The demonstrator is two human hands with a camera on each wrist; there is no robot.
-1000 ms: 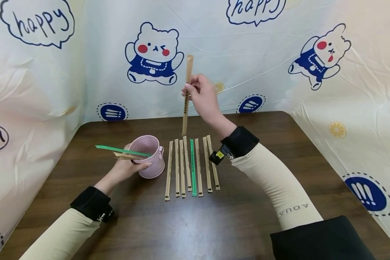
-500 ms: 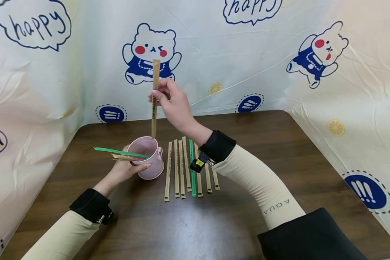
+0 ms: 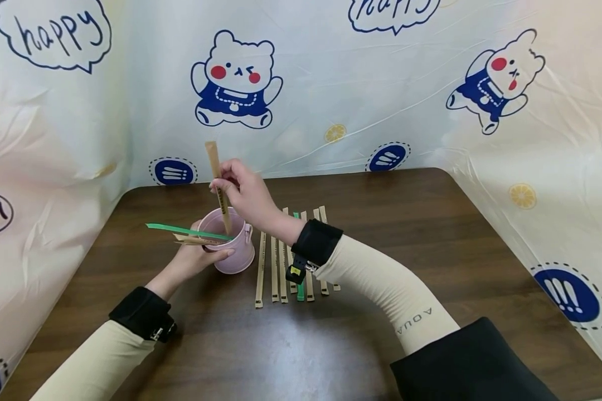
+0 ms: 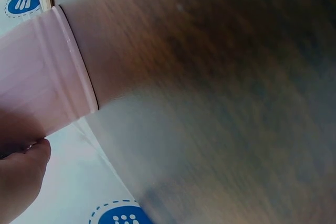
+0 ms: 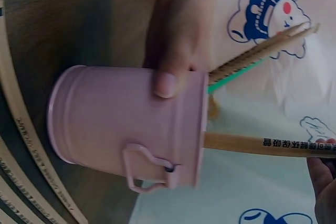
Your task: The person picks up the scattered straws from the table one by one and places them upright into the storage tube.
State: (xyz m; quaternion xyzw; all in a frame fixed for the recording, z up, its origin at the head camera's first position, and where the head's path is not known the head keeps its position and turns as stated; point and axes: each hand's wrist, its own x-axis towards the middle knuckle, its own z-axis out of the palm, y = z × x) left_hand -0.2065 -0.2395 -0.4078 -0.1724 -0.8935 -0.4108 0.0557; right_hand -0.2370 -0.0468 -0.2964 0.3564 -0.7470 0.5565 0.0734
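A small pink bucket [image 3: 239,257] stands slightly tilted on the table, and my left hand [image 3: 189,260] grips it near the rim. Leaning out over its left side are a green-wrapped straw [image 3: 173,228] and brown paper-wrapped straws [image 5: 257,56]. My right hand [image 3: 248,196] pinches another brown paper-wrapped straw [image 3: 213,157] around its middle. That straw's lower end is inside the bucket mouth, as the right wrist view also shows. Beside the bucket lies a row of wrapped straws [image 3: 260,273], mostly brown with one green straw [image 3: 300,292], partly hidden under my right wrist.
The dark wooden table [image 3: 221,345] has rounded corners. A pale printed curtain [image 3: 311,67] with bears hangs close behind it and along both sides.
My right hand has carried the brown straw left from above the row and lowered its end into the bucket. My left hand and the bucket have stayed put.
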